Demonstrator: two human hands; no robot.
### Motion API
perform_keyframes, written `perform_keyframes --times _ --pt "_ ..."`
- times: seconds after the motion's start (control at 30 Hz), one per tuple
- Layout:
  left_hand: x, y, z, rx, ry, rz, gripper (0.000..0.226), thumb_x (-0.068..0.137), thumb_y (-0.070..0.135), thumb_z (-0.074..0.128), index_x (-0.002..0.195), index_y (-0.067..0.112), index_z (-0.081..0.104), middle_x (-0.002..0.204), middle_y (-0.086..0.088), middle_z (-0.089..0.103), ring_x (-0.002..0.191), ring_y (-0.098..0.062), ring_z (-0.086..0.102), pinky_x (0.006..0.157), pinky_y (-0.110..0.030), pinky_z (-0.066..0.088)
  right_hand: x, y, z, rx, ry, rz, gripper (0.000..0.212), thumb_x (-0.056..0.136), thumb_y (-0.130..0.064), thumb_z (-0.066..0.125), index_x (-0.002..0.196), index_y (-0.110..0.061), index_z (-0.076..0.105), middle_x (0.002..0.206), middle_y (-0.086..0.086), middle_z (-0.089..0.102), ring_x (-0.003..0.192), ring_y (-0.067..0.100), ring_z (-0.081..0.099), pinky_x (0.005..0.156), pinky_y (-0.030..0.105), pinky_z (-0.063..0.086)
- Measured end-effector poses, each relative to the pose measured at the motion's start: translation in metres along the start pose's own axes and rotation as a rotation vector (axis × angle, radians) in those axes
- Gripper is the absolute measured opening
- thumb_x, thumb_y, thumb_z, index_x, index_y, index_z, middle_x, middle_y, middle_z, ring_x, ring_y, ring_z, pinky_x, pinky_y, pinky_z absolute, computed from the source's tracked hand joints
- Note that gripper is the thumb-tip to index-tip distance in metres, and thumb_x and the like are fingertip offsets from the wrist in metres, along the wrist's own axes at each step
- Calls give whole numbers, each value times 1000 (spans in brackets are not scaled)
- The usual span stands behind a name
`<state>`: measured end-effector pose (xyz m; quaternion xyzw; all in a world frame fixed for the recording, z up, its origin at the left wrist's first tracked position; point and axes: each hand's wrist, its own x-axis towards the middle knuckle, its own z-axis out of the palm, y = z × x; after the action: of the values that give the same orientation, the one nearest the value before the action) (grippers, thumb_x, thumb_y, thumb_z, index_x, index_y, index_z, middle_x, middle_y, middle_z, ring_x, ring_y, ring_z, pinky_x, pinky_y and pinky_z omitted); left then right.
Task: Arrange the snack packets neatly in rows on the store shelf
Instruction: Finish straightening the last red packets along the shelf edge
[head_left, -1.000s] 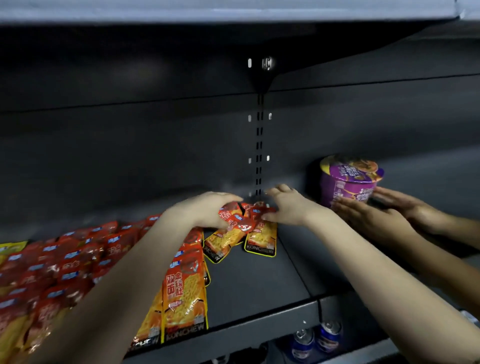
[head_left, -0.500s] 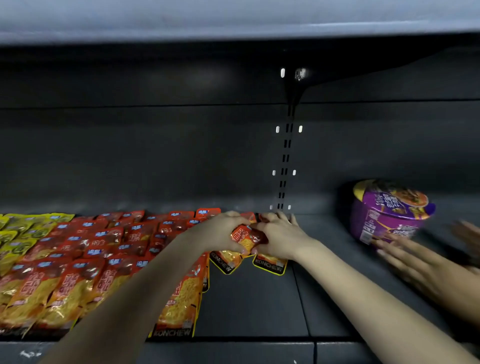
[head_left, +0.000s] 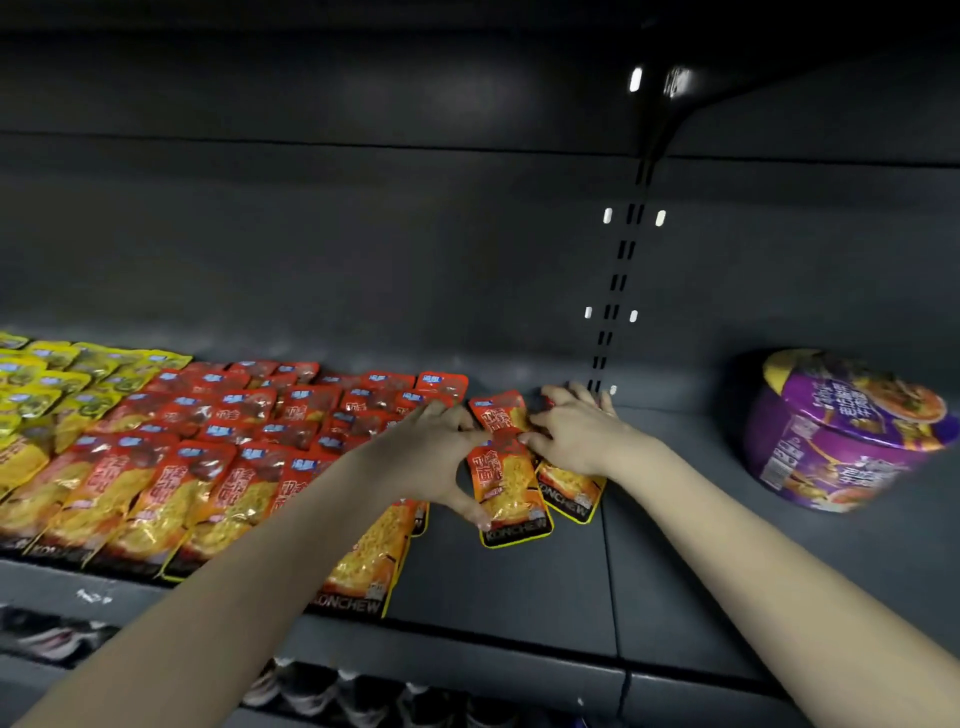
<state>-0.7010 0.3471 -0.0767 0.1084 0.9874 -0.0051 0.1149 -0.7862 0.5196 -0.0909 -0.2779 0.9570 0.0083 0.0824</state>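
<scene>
I am squaring up the loose packet (head_left: 508, 486), which is lying flat on the shelf (head_left: 519, 587) just right of the finished rows (head_left: 208, 467) and tilting a little off their line. My left hand (head_left: 441, 457) is pinching it along its left edge, with the fingers (head_left: 447, 413) curled over the top and the thumb down near the bottom corner. My right hand (head_left: 576, 434) is lying spread and flat, pressing the neighbouring packet (head_left: 569, 491) that the loose one is overlapping. To do this well, I think I should be turning the loose packet until its printed bottom edge is matching the front packets of the rows, sliding rather than lifting, while the right hand is pinning the neighbour so it is not dragging along. The purple noodle bowl (head_left: 841, 431) is sitting well apart to the right.
</scene>
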Motion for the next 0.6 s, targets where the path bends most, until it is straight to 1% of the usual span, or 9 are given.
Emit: perform_keyframes --times 0.07,0.13,0.2,0.3,0.33,0.43,0.6 --pt "4 1 3 31 -17 10 102 67 71 62 148 20 26 152 -1 19 138 -22 14 113 -36 18 1 -6 1 -2 -7 -6 49 97 -43 34 131 -12 51 156 3 13 143 34 1 113 58 -1" --pt "11 2 5 64 -24 26 103 70 73 58 148 15 24 158 -1 8 143 -24 8 116 -38 9 2 -10 1 -3 -3 -6 46 97 -38 35 126 -8 54 155 3 14 143 33 -1 114 57 -2" --pt "14 2 6 87 -38 36 102 74 72 53 149 11 19 159 -4 4 145 -23 7 117 -39 3 2 -11 -1 11 -4 -3 44 96 -37 36 123 -8 57 155 3 15 143 32 0 114 57 -1" --pt "19 -1 6 121 -59 50 100 79 71 47 149 6 16 159 -8 3 146 -22 6 117 -41 -1 -1 -13 -6 52 -5 -15 42 96 -39 37 116 -14 63 155 0 15 143 30 1 114 56 1" --pt "21 -3 5 140 -60 60 98 81 70 45 149 5 16 159 -9 4 146 -22 6 117 -41 -1 -2 -15 -7 61 -7 -16 41 96 -39 37 116 -16 63 156 0 15 143 29 2 114 56 1" --pt "26 -12 2 179 -84 72 93 85 67 40 148 3 17 158 -9 3 146 -22 3 117 -42 -2 -5 -25 -4 76 -17 -7 43 96 -40 35 125 -19 57 154 0 18 142 30 7 114 55 3" --pt "34 -28 -2 211 -137 100 84 91 62 33 150 9 6 158 -2 -11 145 -26 -12 118 -43 -6 -7 -46 6 89 17 79 51 94 -46 34 129 -14 52 151 4 27 143 31 6 113 57 -1"
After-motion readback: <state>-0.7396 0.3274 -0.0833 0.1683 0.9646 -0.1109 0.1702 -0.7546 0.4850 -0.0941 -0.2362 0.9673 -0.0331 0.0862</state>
